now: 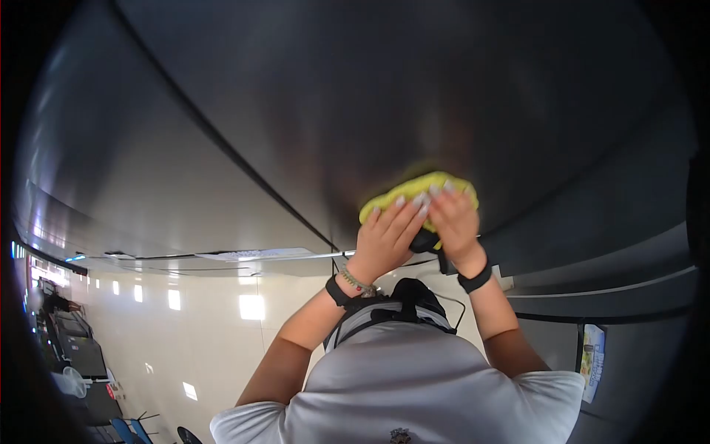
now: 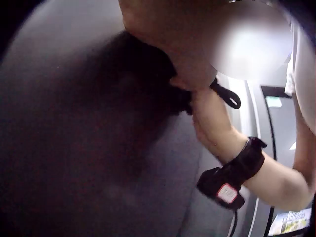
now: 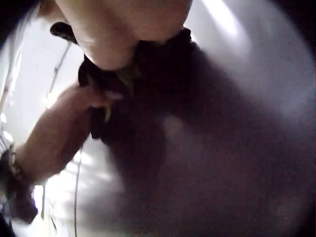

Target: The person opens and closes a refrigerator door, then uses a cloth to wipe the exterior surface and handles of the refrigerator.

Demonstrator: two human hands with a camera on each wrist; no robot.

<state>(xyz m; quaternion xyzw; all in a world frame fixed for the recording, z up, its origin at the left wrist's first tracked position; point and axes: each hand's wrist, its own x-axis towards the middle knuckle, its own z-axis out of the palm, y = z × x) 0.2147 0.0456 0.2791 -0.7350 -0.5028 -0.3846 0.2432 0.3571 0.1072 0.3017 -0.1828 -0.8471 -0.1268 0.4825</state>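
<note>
Yellow-green crumpled cleaning cloth [image 1: 420,194] sits bunched against a dark, glossy, curved metal surface [image 1: 310,96], high in the head view and right of centre. Its long axis runs roughly left to right, the right end tilted slightly upward, and it lies flat to the surface.

Both hands cover its lower half. The left hand [image 1: 386,238] lies with fingers straight and close together, their pale-nailed tips [image 1: 400,201] pressing on the cloth's lower left part. The right hand [image 1: 452,222] sits just beside it, touching it, with fingers laid over the cloth's right part; whether they are straight or curled into the fabric cannot be told. A black strap [image 1: 427,243] shows between the two palms. Each wrist wears a black band [image 1: 474,282].

In the left wrist view the right forearm carries a black strapped device [image 2: 228,183]. The right wrist view is blurred, with only a sliver of cloth [image 3: 127,75] visible.
</note>
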